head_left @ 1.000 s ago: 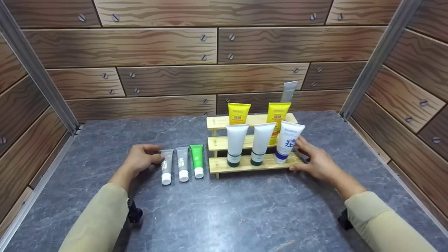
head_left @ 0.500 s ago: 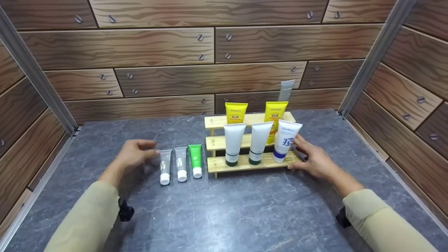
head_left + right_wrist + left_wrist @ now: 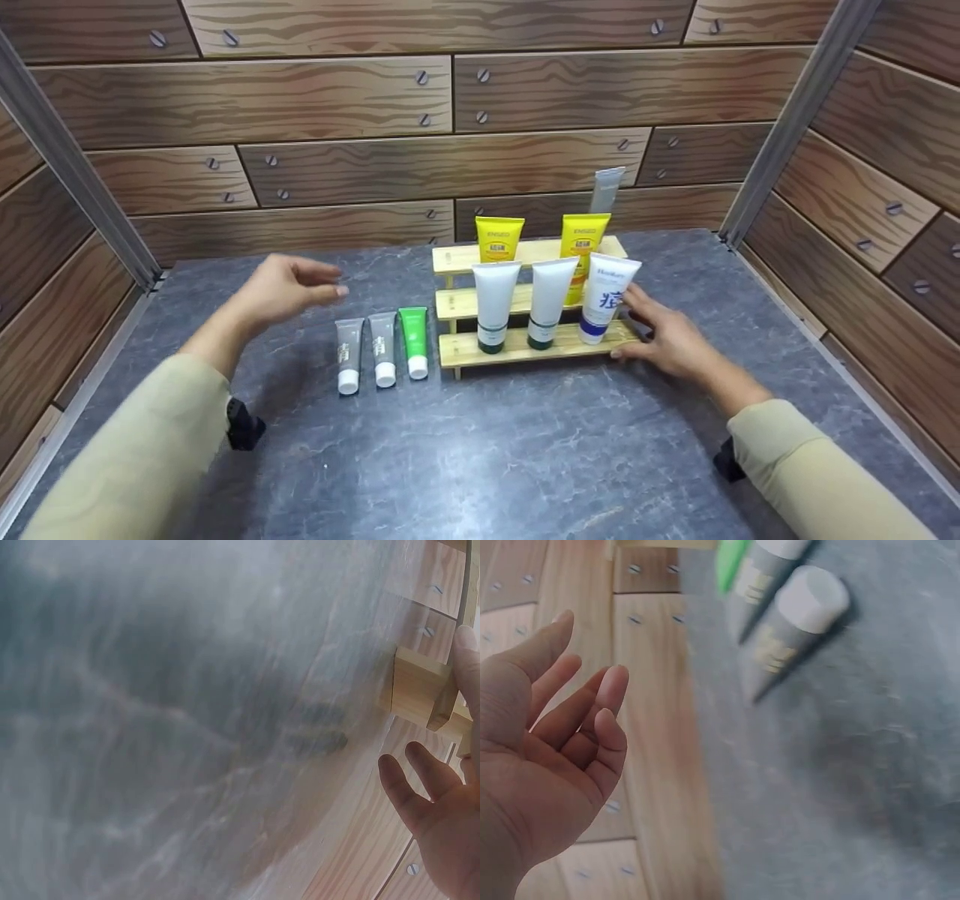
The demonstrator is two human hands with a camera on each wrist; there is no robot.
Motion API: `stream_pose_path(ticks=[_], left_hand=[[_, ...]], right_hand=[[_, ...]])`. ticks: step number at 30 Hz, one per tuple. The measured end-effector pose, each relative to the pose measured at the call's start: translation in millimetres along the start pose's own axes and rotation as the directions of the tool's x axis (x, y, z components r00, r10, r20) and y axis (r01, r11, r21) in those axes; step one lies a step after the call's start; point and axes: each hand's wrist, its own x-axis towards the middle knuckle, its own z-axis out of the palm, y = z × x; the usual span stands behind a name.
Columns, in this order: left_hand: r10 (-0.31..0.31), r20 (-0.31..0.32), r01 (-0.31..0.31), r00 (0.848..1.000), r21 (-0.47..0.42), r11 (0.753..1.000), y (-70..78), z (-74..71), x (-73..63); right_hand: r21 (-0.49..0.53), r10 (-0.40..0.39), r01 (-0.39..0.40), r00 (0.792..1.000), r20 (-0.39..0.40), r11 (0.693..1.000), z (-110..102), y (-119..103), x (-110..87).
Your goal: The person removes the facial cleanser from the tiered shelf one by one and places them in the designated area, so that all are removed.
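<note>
My left hand (image 3: 289,289) hovers above the table, fingers loosely bent and nothing in them. The left wrist view shows this hand (image 3: 562,742) apart from the tubes. In front of it lie a grey tube (image 3: 349,356), another grey tube (image 3: 382,350) and a green tube (image 3: 415,342), side by side, white caps toward me. My right hand (image 3: 671,341) holds the right end of a three-step wooden rack (image 3: 469,352), thumb at the bottom step's front edge. On that step stand two white tubes (image 3: 496,304) with dark caps and a white tube with a blue band (image 3: 607,296).
Higher on the rack stand two yellow tubes (image 3: 581,247), partly hidden by the white ones, and a grey tube (image 3: 607,189) at the back right. Wood-patterned walls (image 3: 337,97) enclose the dark marbled table (image 3: 450,450) at the back and sides.
My left hand has drawn away from the leftmost grey tube, rising and moving left. My right hand stays at the rack's end. The head view has shifted slightly.
</note>
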Motion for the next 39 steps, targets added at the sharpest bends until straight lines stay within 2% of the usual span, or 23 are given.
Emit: stream_pose_path(ticks=[11, 20, 25, 31, 35, 39], left_hand=[[0.09, 0.019, -0.091, 0.996, 0.058, 0.994, 86.0, -22.5, 7.6], [0.175, 0.019, -0.176, 0.984, 0.084, 0.981, 152.3, -20.4, 23.1], [0.216, 0.046, -0.219, 0.975, 0.078, 0.973, 185.4, -8.0, 36.5], [0.294, 0.064, -0.298, 0.954, 0.067, 0.952, 221.7, 17.9, 52.9], [0.341, 0.075, -0.346, 0.937, 0.072, 0.936, 240.7, 38.9, 64.6], [0.368, 0.086, -0.371, 0.926, 0.01, 0.929, 251.5, 61.8, 77.4]], right_hand=[[0.011, -0.026, 0.026, 1.0, -0.004, 1.0, 2, 1, 2.7], [0.022, -0.001, 0.001, 1.0, 0.007, 1.0, 0, 0, 4.9], [0.025, 0.02, -0.02, 1.0, 0.008, 0.999, -1, -1, 4.4], [0.04, 0.014, -0.014, 1.0, 0.004, 0.999, -2, -1, 1.6], [0.027, -0.015, 0.016, 1.0, -0.018, 1.0, -1, -1, -0.9], [0.027, -0.029, 0.029, 0.999, -0.023, 0.999, 2, 0, -2.7]])
